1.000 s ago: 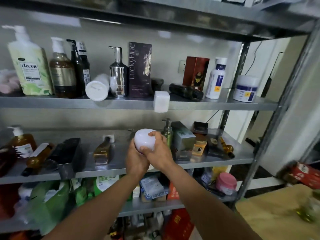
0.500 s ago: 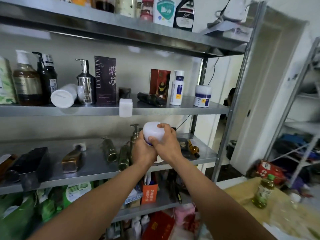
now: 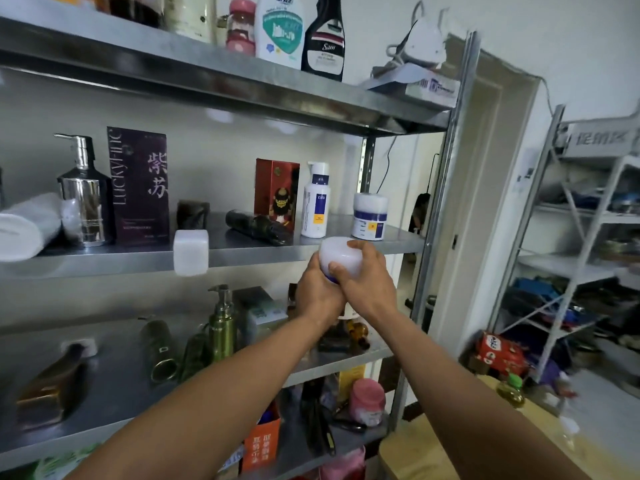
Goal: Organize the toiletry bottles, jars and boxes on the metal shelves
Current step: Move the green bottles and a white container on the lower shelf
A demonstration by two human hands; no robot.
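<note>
Gripped between left hand (image 3: 317, 292) and right hand (image 3: 367, 289), fingers curled round it: white jar (image 3: 341, 254). Lower part hidden behind the fingers, contents shut away under the lid. Rises above both palms, level with the near edge of the middle shelf (image 3: 242, 251), towards its right end. Just beyond, upright on that shelf: blue-banded tub (image 3: 370, 216), white bottle (image 3: 316, 202), red box (image 3: 275, 192). Far left, cut off and blurred: white tube (image 3: 24, 226).

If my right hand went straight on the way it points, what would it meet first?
Probably the upright white bottle with a blue label on the metal shelf, led by the round white jar in the right hand; depth is unclear.
</note>
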